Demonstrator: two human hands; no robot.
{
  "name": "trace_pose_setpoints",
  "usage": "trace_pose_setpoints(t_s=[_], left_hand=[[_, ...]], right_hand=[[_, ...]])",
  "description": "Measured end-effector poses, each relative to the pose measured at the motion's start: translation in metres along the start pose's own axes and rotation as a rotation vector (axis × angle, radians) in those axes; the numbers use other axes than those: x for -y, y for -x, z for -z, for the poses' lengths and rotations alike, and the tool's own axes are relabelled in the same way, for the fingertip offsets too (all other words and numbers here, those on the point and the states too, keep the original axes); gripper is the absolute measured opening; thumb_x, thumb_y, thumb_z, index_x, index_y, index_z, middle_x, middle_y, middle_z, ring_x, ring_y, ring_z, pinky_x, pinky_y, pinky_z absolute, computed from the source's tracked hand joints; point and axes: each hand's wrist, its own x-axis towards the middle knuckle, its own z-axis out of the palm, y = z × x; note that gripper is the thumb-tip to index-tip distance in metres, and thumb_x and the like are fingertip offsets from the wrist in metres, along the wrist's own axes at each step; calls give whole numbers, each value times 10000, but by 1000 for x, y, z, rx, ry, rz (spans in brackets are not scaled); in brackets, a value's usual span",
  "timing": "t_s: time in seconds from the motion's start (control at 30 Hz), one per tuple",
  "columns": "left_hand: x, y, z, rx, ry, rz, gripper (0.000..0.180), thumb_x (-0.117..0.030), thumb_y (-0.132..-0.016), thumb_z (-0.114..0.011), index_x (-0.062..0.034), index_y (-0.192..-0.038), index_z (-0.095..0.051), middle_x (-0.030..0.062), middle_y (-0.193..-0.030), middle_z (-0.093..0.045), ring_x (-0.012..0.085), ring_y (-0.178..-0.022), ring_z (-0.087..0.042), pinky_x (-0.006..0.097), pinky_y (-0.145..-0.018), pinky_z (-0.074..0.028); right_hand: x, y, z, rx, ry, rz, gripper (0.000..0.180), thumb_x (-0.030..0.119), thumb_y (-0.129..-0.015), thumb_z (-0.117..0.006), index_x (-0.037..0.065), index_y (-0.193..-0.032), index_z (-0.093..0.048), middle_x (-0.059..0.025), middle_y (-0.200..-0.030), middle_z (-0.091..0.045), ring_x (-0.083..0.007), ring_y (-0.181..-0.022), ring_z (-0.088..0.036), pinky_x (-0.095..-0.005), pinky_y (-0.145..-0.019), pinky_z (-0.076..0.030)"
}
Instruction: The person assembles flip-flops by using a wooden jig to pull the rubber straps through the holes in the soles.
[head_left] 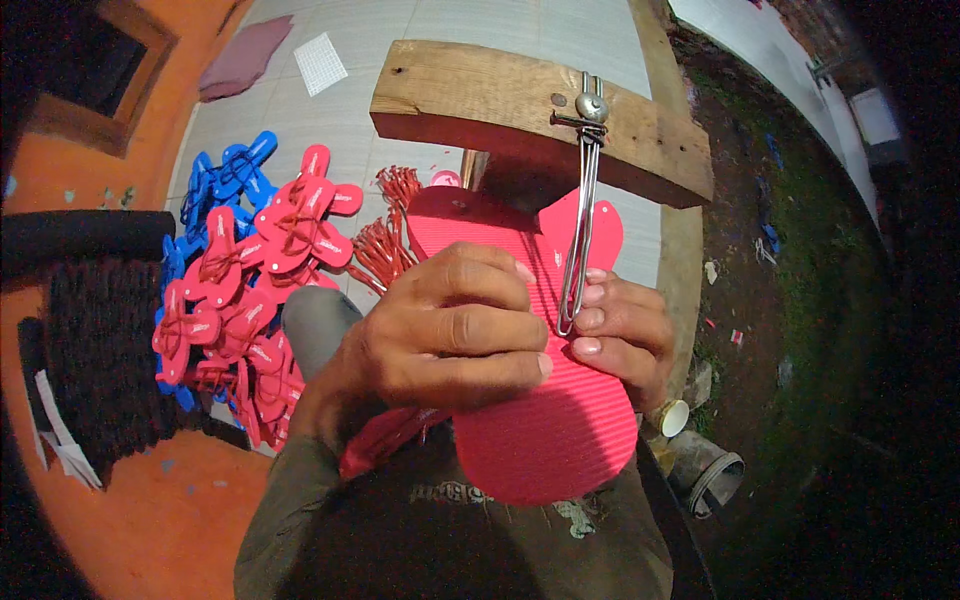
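A pink-red flip-flop sole (545, 440) lies tilted over my lap with its ridged face up. My left hand (455, 330) is closed on its left side, fingers curled over the ridges. From the right, my right hand (630, 335) grips the sole's edge, fingertips beside the lower end of a long metal wire hook (580, 235). That hook hangs from a bolt on a thick wooden beam (480, 95) and runs down over the sole. Behind the hook shows another pink sole part (605, 230); whether it is a second sole I cannot tell. My thumbs are mostly hidden.
Left of me lies a heap of pink flip-flops (235, 265) and blue flip-flops (240, 170). Bundled red straps (380, 250) sit near the beam's post. A white sheet (320, 65) and a purple cloth (245, 60) lie farther off. At right stand a bucket (710, 475) and dark ground.
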Motion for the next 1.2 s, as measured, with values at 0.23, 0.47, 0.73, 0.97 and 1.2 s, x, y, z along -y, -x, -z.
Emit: trace_pose_setpoints(t_s=[0.23,0.47,0.73,0.97,1.2], left_hand=[[16,-7,-6,-49,42,-41,189,-95,-636,-617,-34,-813,-599,57,-834,-579,210,-761,-536,354,-680,-448],[12,-5,-15,-151,44,63,199,-157,-675,-634,-42,-827,-579,78,-803,-571,223,-757,-542,364,-683,-432],[-3,-37,-12,-279,-353,321,441,-332,-640,-723,-7,-891,-563,124,-848,-449,261,-809,-462,361,-708,-382],[-15,-10,-18,-330,-571,414,479,-249,-637,-737,-11,-990,-517,110,-926,-401,251,-899,-409,336,-817,-350],[33,-17,-41,-517,-827,232,479,-257,-618,-726,-117,-1016,-499,148,-974,-389,317,-902,-383,439,-763,-294]], right_hand=[[-7,-6,8,4,-2,-17,156,121,-704,-612,60,-847,-605,-89,-888,-588,-240,-894,-560,-417,-812,-477],[-9,-2,2,-112,-9,-51,241,221,-711,-658,31,-839,-583,-119,-860,-584,-253,-813,-580,-382,-741,-488],[18,-19,-7,-402,-116,-405,400,195,-726,-705,-16,-996,-499,-84,-857,-591,-163,-786,-572,-282,-723,-455],[1,0,-12,-240,-76,-414,191,139,-779,-647,-11,-865,-566,-64,-752,-622,-112,-676,-569,-240,-612,-452],[-39,-1,-6,-312,465,-367,278,244,-833,-565,-4,-715,-607,-68,-596,-572,-122,-525,-506,-276,-508,-391]])
